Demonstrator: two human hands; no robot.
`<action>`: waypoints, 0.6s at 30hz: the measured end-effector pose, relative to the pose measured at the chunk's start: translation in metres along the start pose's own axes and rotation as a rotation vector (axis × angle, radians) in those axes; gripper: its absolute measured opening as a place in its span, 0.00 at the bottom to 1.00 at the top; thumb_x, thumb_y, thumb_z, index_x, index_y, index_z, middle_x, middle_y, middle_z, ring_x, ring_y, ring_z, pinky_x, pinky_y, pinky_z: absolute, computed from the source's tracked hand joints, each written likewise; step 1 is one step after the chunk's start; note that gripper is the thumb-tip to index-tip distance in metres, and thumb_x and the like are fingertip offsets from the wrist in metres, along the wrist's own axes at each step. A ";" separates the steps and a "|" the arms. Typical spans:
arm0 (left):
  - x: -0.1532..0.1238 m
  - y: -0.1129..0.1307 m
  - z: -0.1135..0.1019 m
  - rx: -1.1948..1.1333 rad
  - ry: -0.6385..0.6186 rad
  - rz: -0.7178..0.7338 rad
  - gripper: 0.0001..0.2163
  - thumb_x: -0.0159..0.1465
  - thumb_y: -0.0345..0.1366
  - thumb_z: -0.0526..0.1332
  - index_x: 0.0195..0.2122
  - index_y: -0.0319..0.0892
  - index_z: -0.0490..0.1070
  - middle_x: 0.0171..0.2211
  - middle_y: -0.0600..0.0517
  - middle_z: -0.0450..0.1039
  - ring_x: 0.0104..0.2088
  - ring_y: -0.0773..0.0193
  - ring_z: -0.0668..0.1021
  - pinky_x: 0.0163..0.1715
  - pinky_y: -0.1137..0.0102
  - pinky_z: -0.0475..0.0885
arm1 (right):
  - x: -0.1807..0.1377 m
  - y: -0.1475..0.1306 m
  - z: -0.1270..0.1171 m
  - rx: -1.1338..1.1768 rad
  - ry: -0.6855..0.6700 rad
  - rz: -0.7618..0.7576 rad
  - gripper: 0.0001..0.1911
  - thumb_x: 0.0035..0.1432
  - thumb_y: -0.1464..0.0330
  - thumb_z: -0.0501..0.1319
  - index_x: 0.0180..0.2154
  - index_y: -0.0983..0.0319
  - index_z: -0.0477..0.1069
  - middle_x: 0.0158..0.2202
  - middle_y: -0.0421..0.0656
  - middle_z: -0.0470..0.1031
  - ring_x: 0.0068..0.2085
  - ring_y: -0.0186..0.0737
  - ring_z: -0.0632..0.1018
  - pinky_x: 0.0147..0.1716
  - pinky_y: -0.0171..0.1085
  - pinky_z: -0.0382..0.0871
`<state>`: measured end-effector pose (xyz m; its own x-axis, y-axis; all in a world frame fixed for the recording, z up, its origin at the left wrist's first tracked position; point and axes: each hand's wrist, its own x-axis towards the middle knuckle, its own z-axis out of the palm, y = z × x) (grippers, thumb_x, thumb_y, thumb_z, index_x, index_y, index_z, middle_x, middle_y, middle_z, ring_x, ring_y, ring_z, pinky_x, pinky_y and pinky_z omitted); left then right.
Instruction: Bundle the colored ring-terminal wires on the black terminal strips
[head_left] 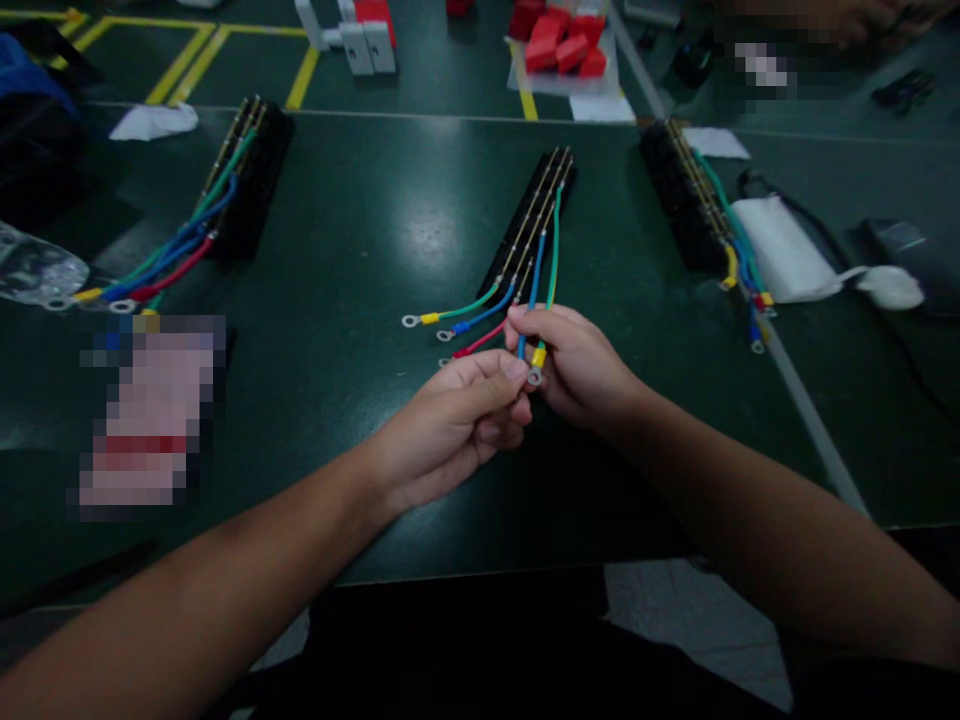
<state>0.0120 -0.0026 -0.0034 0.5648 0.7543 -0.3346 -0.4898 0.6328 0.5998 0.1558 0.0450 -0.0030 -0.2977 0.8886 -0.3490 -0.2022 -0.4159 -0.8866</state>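
In the head view, a black terminal strip (529, 215) with metal bars lies in front of me, and several coloured wires run from it toward my hands. My left hand (465, 415) is closed in a pinch on the lower end of a blue wire (533, 285). Higher up, my right hand (574, 355) pinches that same wire between thumb and fingers. A green wire (555, 250) with a yellow-sleeved ring lug (535, 374) passes over the right fingers. To the left, another green wire (469, 307), a second blue wire (484, 316) and a red wire (484, 338) spread out loosely.
Similar wired strips lie at left (259, 180) and right (679, 200). A blurred phone-like slab (154, 410), a clear plastic bag (37, 265) and a white adapter (787, 250) rest on the green table. Red blocks (566, 45) sit at the back; another person's hand (862, 20) shows top right.
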 end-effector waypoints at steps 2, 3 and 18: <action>0.000 0.000 -0.001 0.016 0.002 0.012 0.10 0.64 0.36 0.70 0.33 0.35 0.72 0.22 0.56 0.70 0.18 0.80 0.62 0.22 0.81 0.58 | 0.000 0.000 0.000 0.005 0.003 -0.009 0.16 0.64 0.68 0.60 0.22 0.62 0.69 0.17 0.36 0.62 0.17 0.28 0.63 0.15 0.29 0.54; 0.000 0.000 -0.001 0.019 -0.002 0.015 0.10 0.63 0.35 0.70 0.32 0.36 0.72 0.22 0.56 0.70 0.18 0.80 0.62 0.22 0.81 0.57 | 0.000 0.001 0.000 0.010 0.004 -0.013 0.17 0.64 0.68 0.59 0.22 0.63 0.69 0.17 0.37 0.63 0.16 0.28 0.63 0.15 0.29 0.54; 0.007 -0.002 -0.004 0.063 -0.005 0.022 0.09 0.65 0.35 0.67 0.32 0.36 0.71 0.23 0.55 0.71 0.18 0.79 0.64 0.21 0.81 0.58 | 0.002 -0.001 -0.001 0.050 0.043 0.007 0.13 0.57 0.70 0.62 0.21 0.62 0.70 0.16 0.36 0.62 0.15 0.28 0.63 0.14 0.30 0.53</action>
<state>0.0140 0.0018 -0.0097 0.5581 0.7668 -0.3171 -0.4592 0.6037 0.6517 0.1567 0.0471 -0.0035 -0.2593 0.8926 -0.3689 -0.2467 -0.4305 -0.8682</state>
